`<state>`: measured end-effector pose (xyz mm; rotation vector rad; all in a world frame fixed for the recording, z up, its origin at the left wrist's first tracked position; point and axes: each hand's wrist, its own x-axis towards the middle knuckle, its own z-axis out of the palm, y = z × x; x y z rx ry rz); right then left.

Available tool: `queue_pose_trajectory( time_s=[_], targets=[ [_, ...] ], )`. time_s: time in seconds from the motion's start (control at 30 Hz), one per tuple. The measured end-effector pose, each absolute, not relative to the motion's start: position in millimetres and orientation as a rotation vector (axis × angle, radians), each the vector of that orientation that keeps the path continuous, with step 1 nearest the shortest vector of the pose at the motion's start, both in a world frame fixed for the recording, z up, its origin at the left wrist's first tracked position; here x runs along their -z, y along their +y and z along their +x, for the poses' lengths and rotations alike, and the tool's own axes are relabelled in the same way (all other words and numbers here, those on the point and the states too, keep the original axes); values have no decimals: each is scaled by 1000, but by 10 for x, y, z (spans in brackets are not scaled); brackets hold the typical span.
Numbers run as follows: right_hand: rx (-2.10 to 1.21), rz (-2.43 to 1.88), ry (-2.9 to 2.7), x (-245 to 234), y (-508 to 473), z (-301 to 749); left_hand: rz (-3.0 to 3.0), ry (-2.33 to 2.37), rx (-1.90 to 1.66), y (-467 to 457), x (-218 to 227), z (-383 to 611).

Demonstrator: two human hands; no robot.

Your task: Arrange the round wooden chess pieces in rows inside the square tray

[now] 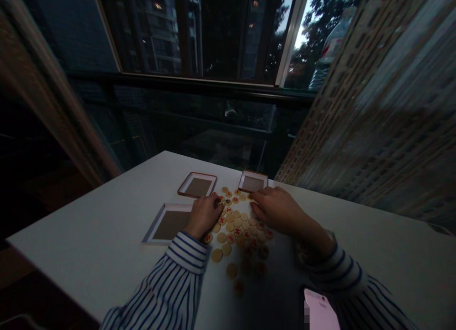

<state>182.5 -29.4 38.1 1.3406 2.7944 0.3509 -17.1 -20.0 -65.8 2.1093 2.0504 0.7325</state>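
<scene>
Several round wooden game discs [238, 225], some with red or dark marks, lie spread over the middle of a white table [107, 235]. My left hand [204, 215] rests at the left edge of the pile, fingers curled onto the discs near the top. My right hand [276, 209] lies on the right edge of the pile, fingers bent down and pointing left onto the discs. What either hand holds, if anything, is hidden under the fingers. Both arms wear blue-striped white sleeves.
Three shallow square trays stand by the pile: a white-rimmed one [167, 224] at the left, a brown-rimmed one [197, 184] behind it, another [253, 181] at the back right. A pink phone [320, 311] lies near the front edge. Dark windows and curtains are behind the table.
</scene>
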Motion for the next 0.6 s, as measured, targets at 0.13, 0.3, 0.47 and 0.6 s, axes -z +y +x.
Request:
queue_pose_trajectory(
  time_s=[0.13,0.3,0.47,0.6],
  targets=[
    [-345,1334,2804,-341,-266,1844,2136,2137,-700,-163,667,-134],
    [-323,1325,2840,-317,-251,1863,2090,2198,-609,-167,610,-91],
    [-309,1342,2818,-339,-258,1851,2070,2257,-552,-185,570,-53],
    [-341,1331,2825,-334,-257,1847,2074,2250,-561,-165,598,-54]
  ],
)
